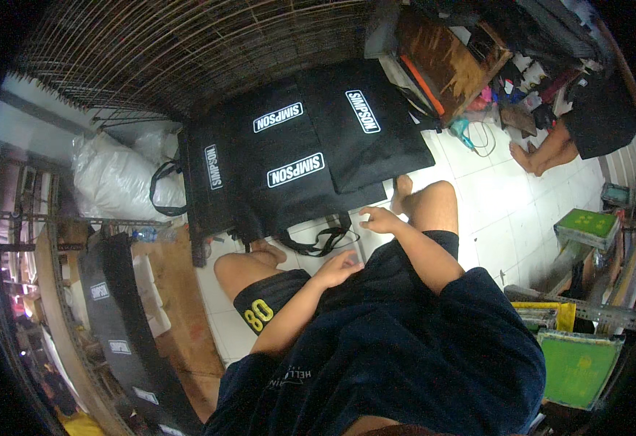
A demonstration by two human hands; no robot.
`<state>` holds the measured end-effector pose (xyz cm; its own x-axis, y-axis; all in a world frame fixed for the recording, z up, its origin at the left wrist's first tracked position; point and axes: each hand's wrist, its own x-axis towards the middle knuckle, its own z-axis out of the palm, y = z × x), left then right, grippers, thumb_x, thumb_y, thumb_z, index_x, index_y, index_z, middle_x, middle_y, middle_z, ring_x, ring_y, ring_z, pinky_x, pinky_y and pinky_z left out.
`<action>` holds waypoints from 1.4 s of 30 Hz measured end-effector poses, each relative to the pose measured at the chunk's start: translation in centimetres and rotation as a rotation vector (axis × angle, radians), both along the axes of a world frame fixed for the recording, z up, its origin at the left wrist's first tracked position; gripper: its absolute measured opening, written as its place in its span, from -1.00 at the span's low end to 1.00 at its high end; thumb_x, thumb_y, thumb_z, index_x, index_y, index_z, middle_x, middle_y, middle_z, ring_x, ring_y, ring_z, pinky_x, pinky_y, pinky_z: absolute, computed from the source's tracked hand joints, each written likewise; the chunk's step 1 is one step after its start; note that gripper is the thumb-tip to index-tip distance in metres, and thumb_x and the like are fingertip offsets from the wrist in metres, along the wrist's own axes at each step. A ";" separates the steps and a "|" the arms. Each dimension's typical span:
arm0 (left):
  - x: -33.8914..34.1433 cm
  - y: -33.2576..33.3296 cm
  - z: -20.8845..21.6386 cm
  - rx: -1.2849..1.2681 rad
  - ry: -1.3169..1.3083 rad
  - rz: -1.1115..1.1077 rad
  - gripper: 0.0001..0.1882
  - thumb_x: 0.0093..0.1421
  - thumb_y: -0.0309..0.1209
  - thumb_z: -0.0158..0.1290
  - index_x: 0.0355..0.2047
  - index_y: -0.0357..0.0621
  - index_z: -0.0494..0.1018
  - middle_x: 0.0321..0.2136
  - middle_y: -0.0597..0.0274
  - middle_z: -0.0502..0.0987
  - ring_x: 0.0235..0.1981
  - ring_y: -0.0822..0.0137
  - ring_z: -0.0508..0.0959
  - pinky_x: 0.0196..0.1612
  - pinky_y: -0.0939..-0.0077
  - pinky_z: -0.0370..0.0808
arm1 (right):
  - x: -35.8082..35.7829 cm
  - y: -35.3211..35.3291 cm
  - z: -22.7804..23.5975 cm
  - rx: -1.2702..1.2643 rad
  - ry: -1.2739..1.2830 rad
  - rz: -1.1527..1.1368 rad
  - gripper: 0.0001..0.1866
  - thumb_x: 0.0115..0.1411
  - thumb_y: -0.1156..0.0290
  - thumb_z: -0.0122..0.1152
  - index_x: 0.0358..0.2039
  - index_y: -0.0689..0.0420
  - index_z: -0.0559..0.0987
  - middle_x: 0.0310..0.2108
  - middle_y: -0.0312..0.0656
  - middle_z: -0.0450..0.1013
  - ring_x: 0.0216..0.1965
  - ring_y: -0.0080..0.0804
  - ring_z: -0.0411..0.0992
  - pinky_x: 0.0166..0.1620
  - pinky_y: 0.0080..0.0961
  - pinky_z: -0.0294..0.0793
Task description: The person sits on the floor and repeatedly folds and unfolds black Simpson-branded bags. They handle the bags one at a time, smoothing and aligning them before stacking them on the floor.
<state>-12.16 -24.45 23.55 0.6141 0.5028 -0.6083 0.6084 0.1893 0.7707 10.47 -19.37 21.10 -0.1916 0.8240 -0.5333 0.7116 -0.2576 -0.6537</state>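
Several flat black fabric bags (296, 149) with white printed labels lie overlapping on the floor in front of me. A loose black strap handle (321, 238) sticks out from their near edge. My left hand (338, 269) hovers over my lap, just short of that handle, its thumb and fingers apart. A pale patch shows by its fingertips; I cannot make out whether it is a thing or the floor. My right hand (379, 220) is raised by my right knee, near the bags' near edge, its fingers loosely bent and apart. Neither hand visibly holds anything.
A wire rack (209, 43) stands beyond the bags. Clear plastic sacks (118, 174) lie at left, above a long black labelled piece (125, 327) beside a wooden board (180, 298). Green framed screens (579, 367) stand at right. Another person's feet (532, 156) rest on white tiles.
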 end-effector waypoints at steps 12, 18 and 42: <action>-0.2 -0.1 -0.4 0.063 0.041 -0.026 -0.19 0.07 0.11 0.05 0.13 -0.27 0.17 -0.15 0.00 0.48 -0.10 0.19 0.47 -0.03 0.35 0.37 | 0.3 0.1 -1.2 -0.012 0.055 0.001 -0.45 -0.01 0.06 0.21 -0.03 0.06 0.43 -0.29 0.04 0.49 -0.24 -0.15 0.47 -0.14 -0.34 0.42; -0.1 -0.3 -0.8 0.088 0.061 -0.031 -0.18 0.04 0.16 0.03 0.13 -0.19 0.20 -0.15 -0.04 0.48 -0.11 0.13 0.49 -0.04 0.34 0.38 | 0.5 -0.1 -2.1 -0.011 0.068 -0.026 -0.45 -0.01 0.08 0.24 -0.02 0.04 0.43 -0.31 -0.02 0.49 -0.28 -0.19 0.47 -0.19 -0.36 0.43; -0.1 -0.6 -2.5 0.081 0.013 -0.001 -0.19 0.02 0.19 0.02 0.13 -0.11 0.21 -0.17 0.01 0.49 -0.13 0.12 0.50 -0.07 0.36 0.40 | -0.1 -0.1 0.2 -0.018 -0.011 0.018 -0.46 0.02 0.07 0.20 0.00 0.02 0.43 -0.29 0.01 0.50 -0.22 -0.14 0.47 -0.12 -0.33 0.41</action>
<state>-12.30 -25.08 21.10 0.6070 0.5501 -0.5735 0.6187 0.1258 0.7755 10.41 -19.45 21.27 -0.2007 0.8104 -0.5504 0.7236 -0.2561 -0.6410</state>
